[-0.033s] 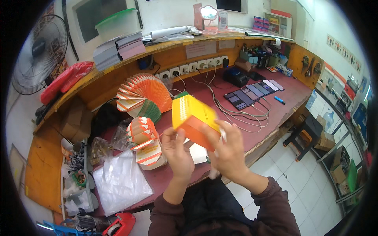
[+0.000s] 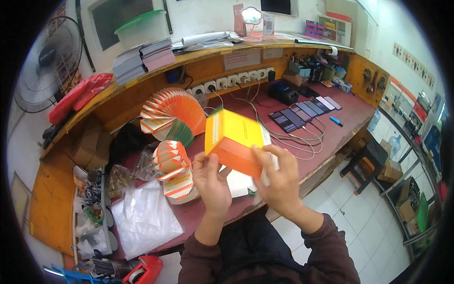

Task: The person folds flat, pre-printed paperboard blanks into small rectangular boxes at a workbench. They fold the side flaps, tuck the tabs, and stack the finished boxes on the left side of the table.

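Box: the yellow-and-orange box is up off the bench, between the two hands, tilted so that its yellow face and one orange side show.
Just changed: a moment ago it was a blur; now its edges read sharper, and it sits a touch further toward nine o'clock.
Left hand: the left hand pinches the box's near corner at seven o'clock, thumb on the orange side, fingers mostly hidden behind.
Right hand: the right hand grips the four o'clock end; a finger that lay across the orange side now sits at its end.
White edge: a pale strip shows more plainly along the box's three o'clock edge, beside those fingers.
What it means: I'd judge the handling has steadied, with both ends held and the folds under control; whether any flap is tucked, I can't tell.
White piece: a white piece lies at six o'clock from the box, partly behind the hands, more of it exposed than before.
Stacks: the big stack fans out at ten o'clock, the small stack at eight; neither is touched.
Bags: clear bags lie flat toward half past seven.
Phones: a row of phones rests at two o'clock.
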### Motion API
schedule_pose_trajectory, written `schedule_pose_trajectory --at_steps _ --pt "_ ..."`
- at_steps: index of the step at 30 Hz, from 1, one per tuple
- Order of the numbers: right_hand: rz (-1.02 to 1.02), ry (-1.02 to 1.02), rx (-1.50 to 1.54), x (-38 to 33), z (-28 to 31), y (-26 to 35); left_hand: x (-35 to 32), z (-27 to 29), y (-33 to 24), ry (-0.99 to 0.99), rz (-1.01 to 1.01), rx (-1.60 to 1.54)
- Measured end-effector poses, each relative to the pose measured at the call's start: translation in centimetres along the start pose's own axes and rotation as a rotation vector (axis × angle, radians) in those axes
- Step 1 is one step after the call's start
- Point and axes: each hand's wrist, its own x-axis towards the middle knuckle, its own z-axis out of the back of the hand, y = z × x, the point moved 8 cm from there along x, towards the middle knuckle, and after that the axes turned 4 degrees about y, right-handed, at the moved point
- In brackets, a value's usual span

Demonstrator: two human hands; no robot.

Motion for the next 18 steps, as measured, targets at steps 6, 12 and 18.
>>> schedule_pose_trajectory --at_steps 6,12,18 --pt "-0.161 0.069 0.487 0.6 0.2 -4.1 -1.4 -5.7 0.3 0.607 -0.416 0.809" --pt "-0.426 0.073 0.761 -0.3 -1.0 -6.1 -4.2 -6.8 0.9 0.534 -0.901 1.321" --pt "-0.096 -0.104 0.577 0.3 0.9 -4.7 -1.4 -3.4 1.5 0.398 -0.331 0.731"
